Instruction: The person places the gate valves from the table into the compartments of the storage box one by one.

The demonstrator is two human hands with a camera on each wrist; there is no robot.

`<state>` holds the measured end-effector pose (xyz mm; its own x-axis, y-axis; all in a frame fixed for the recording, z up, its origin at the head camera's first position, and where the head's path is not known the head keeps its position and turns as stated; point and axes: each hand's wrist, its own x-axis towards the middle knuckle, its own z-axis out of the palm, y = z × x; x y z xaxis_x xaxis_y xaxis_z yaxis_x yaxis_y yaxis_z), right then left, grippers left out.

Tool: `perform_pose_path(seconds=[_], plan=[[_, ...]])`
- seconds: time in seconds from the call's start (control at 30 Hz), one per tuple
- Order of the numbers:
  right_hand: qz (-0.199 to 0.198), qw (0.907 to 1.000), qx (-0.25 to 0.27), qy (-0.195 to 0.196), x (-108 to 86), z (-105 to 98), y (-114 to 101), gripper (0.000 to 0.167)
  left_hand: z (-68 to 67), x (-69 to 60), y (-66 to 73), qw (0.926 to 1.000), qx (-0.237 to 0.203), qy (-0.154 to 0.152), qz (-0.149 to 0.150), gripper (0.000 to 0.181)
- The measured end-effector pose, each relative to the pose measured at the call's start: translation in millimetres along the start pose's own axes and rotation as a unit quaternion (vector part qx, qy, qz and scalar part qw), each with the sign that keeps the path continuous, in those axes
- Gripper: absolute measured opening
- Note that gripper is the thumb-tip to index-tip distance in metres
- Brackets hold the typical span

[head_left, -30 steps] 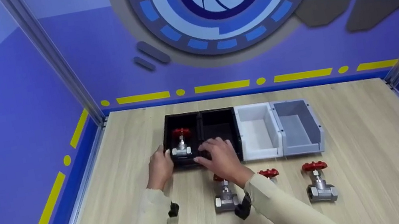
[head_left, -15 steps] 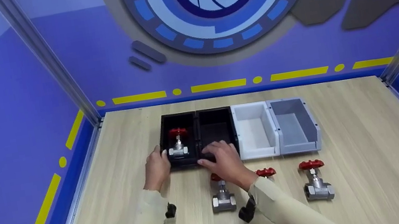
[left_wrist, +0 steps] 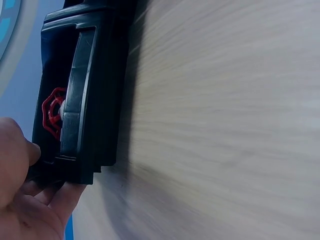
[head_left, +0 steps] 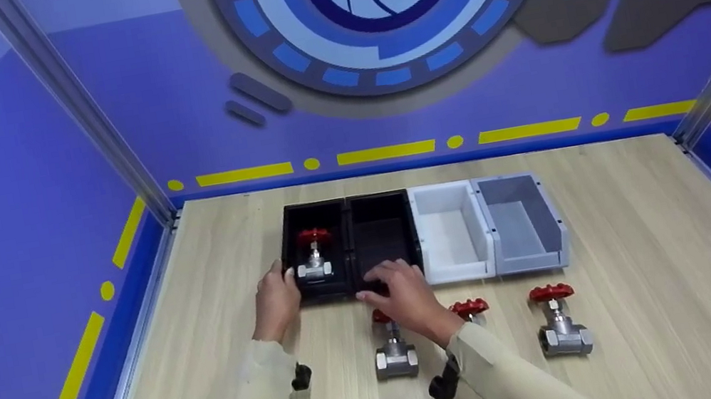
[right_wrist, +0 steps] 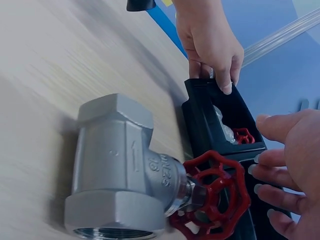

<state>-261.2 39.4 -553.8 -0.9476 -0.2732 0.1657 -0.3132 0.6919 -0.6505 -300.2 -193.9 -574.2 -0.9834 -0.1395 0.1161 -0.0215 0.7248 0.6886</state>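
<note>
My left hand [head_left: 275, 303] grips the left side wall of the leftmost black bin [head_left: 316, 215], thumb at the rim and fingers outside and below, as the left wrist view shows. Inside that bin stands a gate valve [head_left: 315, 264] with a red handwheel. Over the front of the second black bin [head_left: 382, 238] hovers my right hand [head_left: 410, 299], fingers loosely bent and holding nothing. Just below it on the table lies another valve [head_left: 396, 359], its red wheel partly covered by the hand; it looms large in the right wrist view.
Joined to the row on the right are a white bin [head_left: 461, 275] and a grey bin [head_left: 531, 263]. Two more red-wheeled valves lie in front, one [head_left: 470, 308] partly behind my right forearm, one [head_left: 560, 331] farther right. Patterned blue walls [head_left: 116, 109] enclose the table.
My right hand has drawn slightly back and right, away from the divider between the black bins. My left hand keeps its grip on the bin. The head view has shifted a little.
</note>
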Motion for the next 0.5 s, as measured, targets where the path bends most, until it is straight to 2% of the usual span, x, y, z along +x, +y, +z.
perform_pose_path(seconds=[0.27, 0.5], plan=[[0.0, 1.0, -0.008, 0.0, -6.4, 1, 4, 0.038, 1.6, -1.9, -1.1, 0.9993, 0.011, 0.022, 0.027, 0.033], [0.001, 1.0, 0.004, -0.002, -13.3, 5, 8, 0.038, 0.1, -2.5, -0.6, 0.9998, 0.012, 0.005, 0.014, 0.042]])
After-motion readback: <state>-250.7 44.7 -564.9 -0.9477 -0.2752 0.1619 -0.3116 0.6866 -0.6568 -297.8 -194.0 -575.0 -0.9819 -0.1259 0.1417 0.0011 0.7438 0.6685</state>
